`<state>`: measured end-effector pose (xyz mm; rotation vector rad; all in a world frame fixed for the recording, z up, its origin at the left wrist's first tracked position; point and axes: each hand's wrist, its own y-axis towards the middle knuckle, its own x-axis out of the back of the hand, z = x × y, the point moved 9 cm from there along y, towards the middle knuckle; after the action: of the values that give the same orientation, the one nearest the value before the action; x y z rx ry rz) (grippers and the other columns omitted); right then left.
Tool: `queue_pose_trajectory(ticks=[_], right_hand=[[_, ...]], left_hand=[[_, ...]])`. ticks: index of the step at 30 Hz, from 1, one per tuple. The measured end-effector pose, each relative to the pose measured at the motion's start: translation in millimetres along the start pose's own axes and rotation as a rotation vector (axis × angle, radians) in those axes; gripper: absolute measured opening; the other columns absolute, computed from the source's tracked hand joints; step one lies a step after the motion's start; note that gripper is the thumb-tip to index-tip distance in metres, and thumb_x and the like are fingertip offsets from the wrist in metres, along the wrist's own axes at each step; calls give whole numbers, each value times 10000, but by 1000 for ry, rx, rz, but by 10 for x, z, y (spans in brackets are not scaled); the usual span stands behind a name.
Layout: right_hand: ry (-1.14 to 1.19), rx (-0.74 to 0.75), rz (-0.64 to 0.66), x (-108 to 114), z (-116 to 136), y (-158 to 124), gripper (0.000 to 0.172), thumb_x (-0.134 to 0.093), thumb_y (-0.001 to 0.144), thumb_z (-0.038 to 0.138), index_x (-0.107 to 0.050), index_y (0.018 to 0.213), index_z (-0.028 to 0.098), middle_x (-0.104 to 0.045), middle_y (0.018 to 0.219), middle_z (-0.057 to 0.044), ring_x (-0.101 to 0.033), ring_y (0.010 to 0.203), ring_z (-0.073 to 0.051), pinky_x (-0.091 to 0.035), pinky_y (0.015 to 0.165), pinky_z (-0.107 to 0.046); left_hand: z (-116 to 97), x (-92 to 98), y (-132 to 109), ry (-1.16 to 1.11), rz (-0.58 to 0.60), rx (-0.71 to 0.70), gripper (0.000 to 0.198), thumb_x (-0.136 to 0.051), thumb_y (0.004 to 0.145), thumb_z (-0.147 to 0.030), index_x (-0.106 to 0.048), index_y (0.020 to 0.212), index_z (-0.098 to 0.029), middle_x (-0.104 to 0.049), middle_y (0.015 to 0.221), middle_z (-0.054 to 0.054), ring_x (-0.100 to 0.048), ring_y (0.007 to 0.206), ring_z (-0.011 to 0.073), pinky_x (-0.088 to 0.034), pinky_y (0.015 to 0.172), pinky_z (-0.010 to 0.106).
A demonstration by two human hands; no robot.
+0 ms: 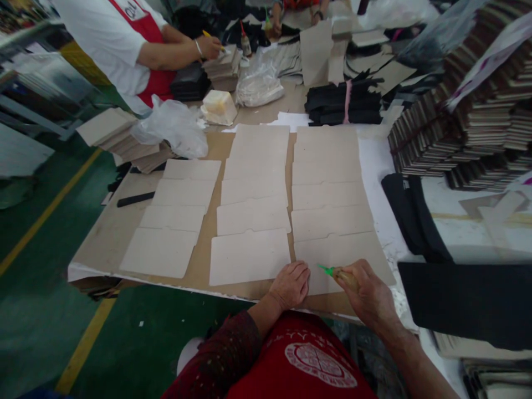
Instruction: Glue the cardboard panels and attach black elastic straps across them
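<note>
Grey cardboard sheets lie overlapped in three columns on the table. My left hand [291, 285] rests with curled fingers on the near edge of the nearest sheet of the right column [344, 252], beside the middle column's nearest sheet [248, 257]. My right hand [369, 296] is wrapped round a small squeeze bottle with a green nozzle [337, 273]. The nozzle tip points left and touches that right-column sheet near its lower edge.
Stacks of striped books [461, 127] fill the right. Black sheets [465, 302] lie at the right front and a black bundle [344, 102] at the back. A person in white and red [124, 44] works at the far left beside a plastic bag [174, 124].
</note>
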<state>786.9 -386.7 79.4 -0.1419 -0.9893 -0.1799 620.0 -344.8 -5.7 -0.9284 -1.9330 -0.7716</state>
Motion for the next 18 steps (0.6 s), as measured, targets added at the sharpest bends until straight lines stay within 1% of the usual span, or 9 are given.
queue_pose_trajectory(ticks=[7, 10, 14, 18], right_hand=[[-75, 53, 51, -40, 112, 46, 216, -466, 987, 413, -611, 960, 255, -606, 927, -33, -610, 781, -173, -458, 649, -293], [-98, 79, 75, -50, 160, 64, 240, -438, 998, 417, -602, 932, 255, -606, 917, -30, -610, 775, -168, -445, 640, -286], [-88, 95, 75, -77, 201, 95, 257, -427, 1005, 428, -608, 959, 252, -609, 924, -38, -607, 784, -164, -431, 620, -273], [-110, 140, 84, -103, 290, 130, 246, -404, 1018, 382, -606, 977, 247, -597, 914, -44, -590, 806, -174, -429, 651, -284]], left_hand=[[-11, 13, 20, 7, 5, -3, 366, -507, 903, -209, -603, 1236, -92, -637, 1230, 161, -538, 1212, 279, -471, 1064, 461], [-26, 23, 37, 12, 9, -11, 352, -493, 907, -201, -605, 1225, -99, -646, 1198, 161, -545, 1186, 278, -472, 1054, 479], [-35, 47, 51, 15, 0, -5, 326, -472, 917, -197, -608, 1199, -107, -652, 1166, 157, -550, 1165, 277, -473, 1040, 493], [-43, 82, 59, 22, -22, 4, 295, -472, 918, -196, -614, 1162, -112, -648, 1132, 151, -560, 1139, 280, -481, 1028, 493]])
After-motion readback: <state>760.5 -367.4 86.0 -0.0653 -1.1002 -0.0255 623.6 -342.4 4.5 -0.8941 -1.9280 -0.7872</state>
